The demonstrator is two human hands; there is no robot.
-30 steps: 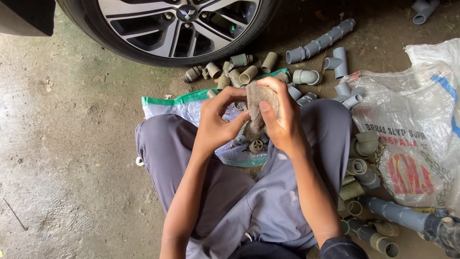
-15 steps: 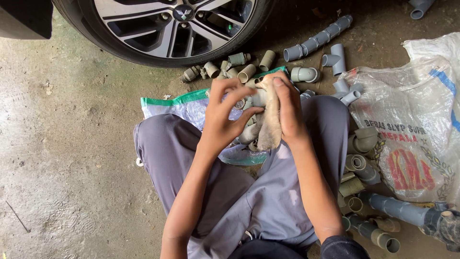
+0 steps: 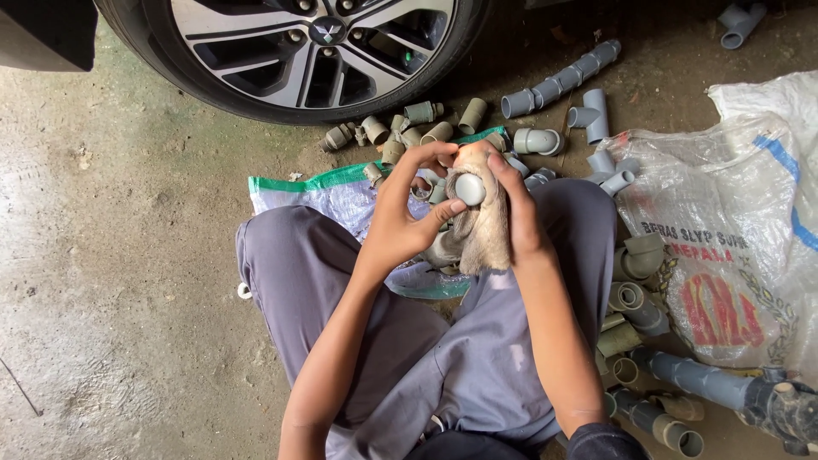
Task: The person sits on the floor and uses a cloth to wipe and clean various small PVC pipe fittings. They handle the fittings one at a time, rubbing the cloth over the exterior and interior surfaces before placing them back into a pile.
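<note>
Grey pipe cap (image 3: 469, 189) sits pinched between thumb and forefinger of the left hand (image 3: 405, 221), above the person's lap. Beside it the right hand (image 3: 516, 213) has its fingers closed on a tan rag (image 3: 484, 234) that touches the cap. Below lies a woven plastic sack (image 3: 332, 198) on the concrete floor (image 3: 111, 255), with grey pipe fittings (image 3: 558, 89) scattered toward the car wheel (image 3: 307, 51).

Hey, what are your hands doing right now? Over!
Left hand pinching small grey pipe fitting. Right hand holding tan rag against it. More fittings piled by car wheel. Nothing blocking.
</note>
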